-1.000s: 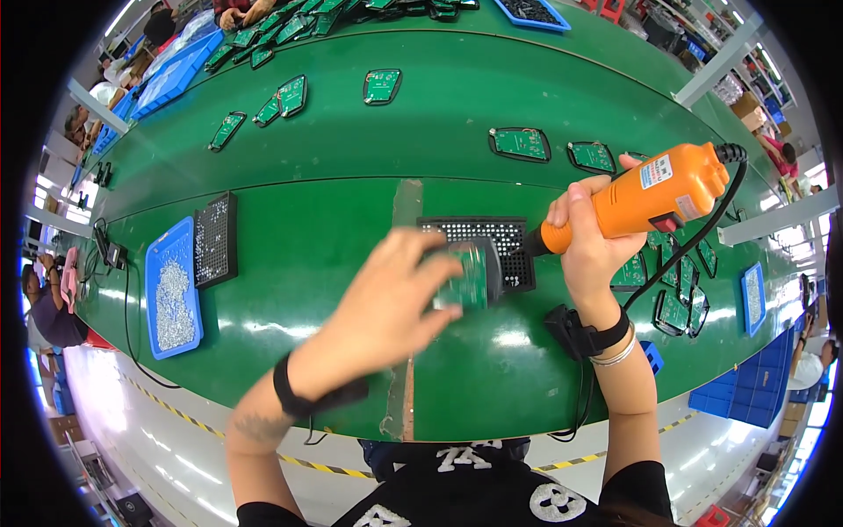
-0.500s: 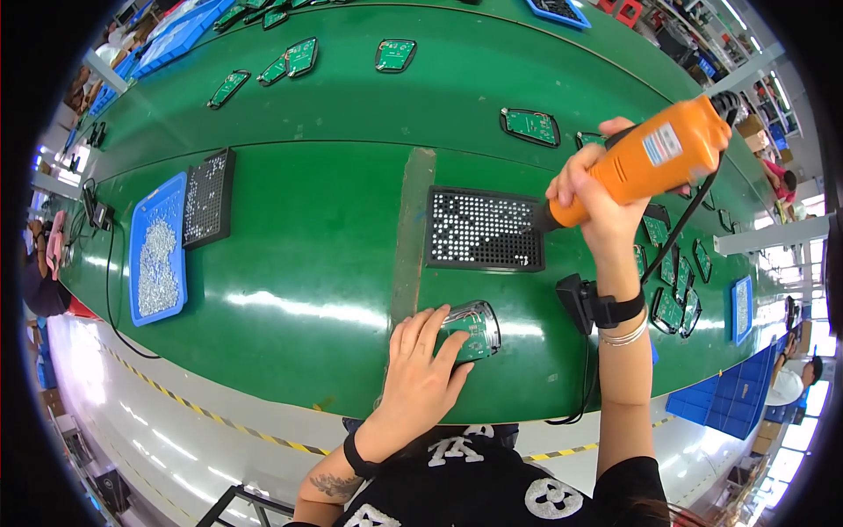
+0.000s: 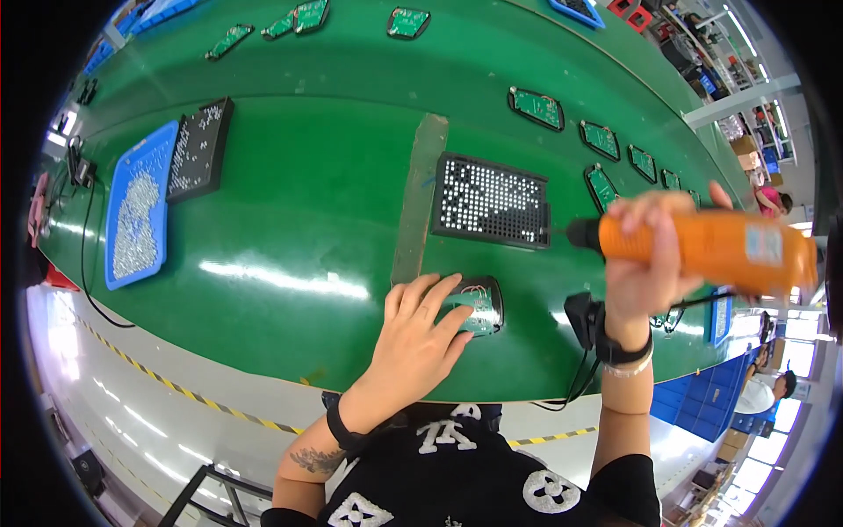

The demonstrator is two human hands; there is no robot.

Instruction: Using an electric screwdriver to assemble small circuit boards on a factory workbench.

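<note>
My right hand is wrapped around an orange electric screwdriver, slightly smeared by motion. Its dark tip points left, toward a black screw tray filled partly with pale screws in rows of holes, and is apart from it. Below the tray, my left hand grips a green circuit board in a dark-rimmed case on the table. The fingers lie over its left side and the thumb rests at its near edge, hiding part of it.
At the left, a blue tray of loose screws stands beside a second black screw tray. Several cased circuit boards lie along the far side and right of the green table. A black cable hangs near my right wrist.
My right hand and the screwdriver have moved right and nearer, away from the black screw tray, and the screwdriver has turned closer to level. My left hand stays on the circuit board.
</note>
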